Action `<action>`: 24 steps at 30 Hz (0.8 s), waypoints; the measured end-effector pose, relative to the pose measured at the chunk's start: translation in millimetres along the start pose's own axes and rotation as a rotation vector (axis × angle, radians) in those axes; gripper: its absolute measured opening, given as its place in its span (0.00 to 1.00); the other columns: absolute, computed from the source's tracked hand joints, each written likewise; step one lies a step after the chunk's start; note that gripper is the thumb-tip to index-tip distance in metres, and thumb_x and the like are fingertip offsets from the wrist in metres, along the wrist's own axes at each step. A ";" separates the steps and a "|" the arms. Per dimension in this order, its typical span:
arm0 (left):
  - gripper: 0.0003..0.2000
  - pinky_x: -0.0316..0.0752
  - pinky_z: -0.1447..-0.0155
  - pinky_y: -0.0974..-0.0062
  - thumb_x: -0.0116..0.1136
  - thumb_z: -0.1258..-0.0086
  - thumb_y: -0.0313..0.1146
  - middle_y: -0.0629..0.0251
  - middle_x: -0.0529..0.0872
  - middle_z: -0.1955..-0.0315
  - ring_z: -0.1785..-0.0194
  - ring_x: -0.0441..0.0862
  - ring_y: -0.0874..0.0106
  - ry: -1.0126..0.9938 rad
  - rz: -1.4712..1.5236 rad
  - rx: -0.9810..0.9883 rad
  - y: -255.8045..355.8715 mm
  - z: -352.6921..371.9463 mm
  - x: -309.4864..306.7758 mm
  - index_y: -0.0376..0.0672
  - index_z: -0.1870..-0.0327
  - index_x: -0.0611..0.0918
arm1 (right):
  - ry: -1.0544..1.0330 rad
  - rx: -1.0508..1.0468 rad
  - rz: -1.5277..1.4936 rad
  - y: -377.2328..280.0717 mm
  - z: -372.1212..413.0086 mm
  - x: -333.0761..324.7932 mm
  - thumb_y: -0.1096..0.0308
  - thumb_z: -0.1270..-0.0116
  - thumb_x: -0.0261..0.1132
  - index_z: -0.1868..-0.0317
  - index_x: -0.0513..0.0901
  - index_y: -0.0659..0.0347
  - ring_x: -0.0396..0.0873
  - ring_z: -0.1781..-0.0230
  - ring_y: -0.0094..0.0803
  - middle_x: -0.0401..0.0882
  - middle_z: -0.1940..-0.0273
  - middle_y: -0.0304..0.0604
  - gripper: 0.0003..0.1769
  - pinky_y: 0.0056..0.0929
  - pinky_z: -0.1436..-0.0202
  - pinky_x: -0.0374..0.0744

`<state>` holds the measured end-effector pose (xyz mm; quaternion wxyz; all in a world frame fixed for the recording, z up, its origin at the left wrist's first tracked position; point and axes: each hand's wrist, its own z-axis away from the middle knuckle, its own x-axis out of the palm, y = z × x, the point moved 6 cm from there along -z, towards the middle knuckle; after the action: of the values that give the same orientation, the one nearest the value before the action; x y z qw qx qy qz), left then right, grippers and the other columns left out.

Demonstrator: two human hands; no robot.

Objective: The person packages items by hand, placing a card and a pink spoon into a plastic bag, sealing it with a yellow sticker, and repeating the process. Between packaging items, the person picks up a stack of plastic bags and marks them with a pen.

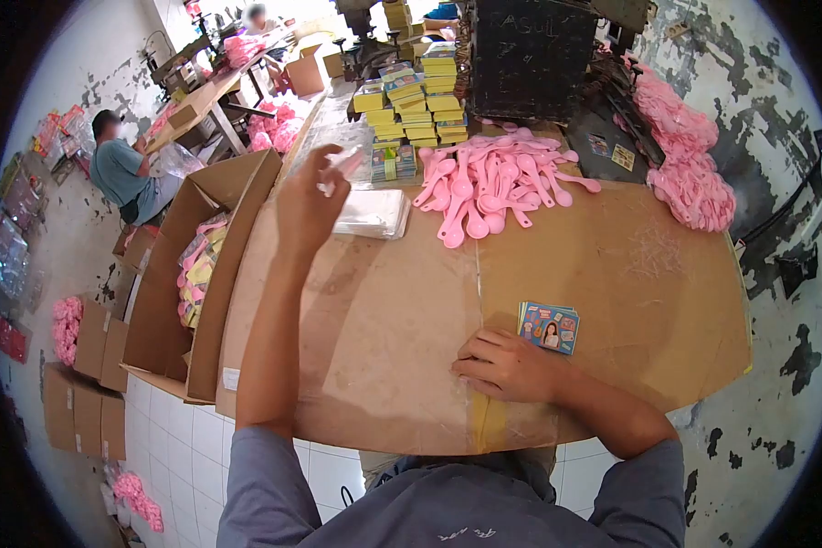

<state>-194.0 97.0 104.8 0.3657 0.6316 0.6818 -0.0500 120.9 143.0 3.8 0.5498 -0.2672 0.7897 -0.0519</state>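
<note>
My left hand (312,196) is raised over the left side of the cardboard-covered table, near a stack of clear plastic bags (372,216). Its fingers are closed on a small pale, see-through piece, too blurred to name. On the cardboard near the front edge lies my right hand (510,365), fingers loosely bent and apart, holding nothing that shows. Just beyond it sits a small stack of printed cards (550,329), blue with a person's picture. A heap of pink plastic spoons (498,183) spreads across the back middle of the table.
Tall bundles of cards (416,105) stand behind the spoons, beside a black box-like block (530,59). Pink spoons in bulk (694,173) line the right back. An open carton (233,219) with packed items adjoins the left edge. A person (123,169) sits farther left.
</note>
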 end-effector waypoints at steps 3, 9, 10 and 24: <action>0.18 0.81 0.61 0.72 0.63 0.32 0.24 0.62 0.88 0.60 0.62 0.85 0.74 -0.068 0.081 -0.061 35.6 -9.9 -42.5 0.45 0.41 0.82 | 0.017 -0.006 0.001 1.9 3.0 -0.3 0.71 0.37 0.73 0.51 0.85 0.60 0.80 0.48 0.38 0.81 0.52 0.41 0.14 0.37 0.43 0.80; 0.16 0.79 0.52 0.78 0.64 0.29 0.21 0.69 0.86 0.56 0.55 0.83 0.80 -0.574 0.621 -0.240 85.5 19.3 -57.8 0.38 0.42 0.82 | 0.324 0.202 -0.080 5.9 5.7 -22.2 0.68 0.33 0.71 0.45 0.83 0.62 0.80 0.46 0.47 0.81 0.49 0.48 0.17 0.42 0.40 0.78; 0.15 0.79 0.50 0.79 0.64 0.29 0.22 0.69 0.86 0.56 0.54 0.83 0.80 -0.711 0.677 -0.290 93.4 28.0 -52.9 0.37 0.42 0.82 | 0.367 0.245 -0.096 9.0 7.2 -24.9 0.68 0.32 0.71 0.44 0.83 0.62 0.80 0.46 0.48 0.81 0.48 0.49 0.18 0.42 0.40 0.78; 0.15 0.80 0.55 0.71 0.73 0.33 0.36 0.61 0.87 0.62 0.62 0.84 0.69 -0.691 0.255 -0.034 76.5 120.1 24.9 0.38 0.51 0.85 | -0.034 0.469 0.069 62.7 58.0 -88.2 0.62 0.36 0.75 0.49 0.86 0.63 0.79 0.48 0.47 0.82 0.52 0.48 0.19 0.43 0.41 0.76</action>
<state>-71.3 68.9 33.5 0.5881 0.6512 0.4346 -0.2029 172.3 250.9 31.8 0.6116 -0.1057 0.7552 -0.2107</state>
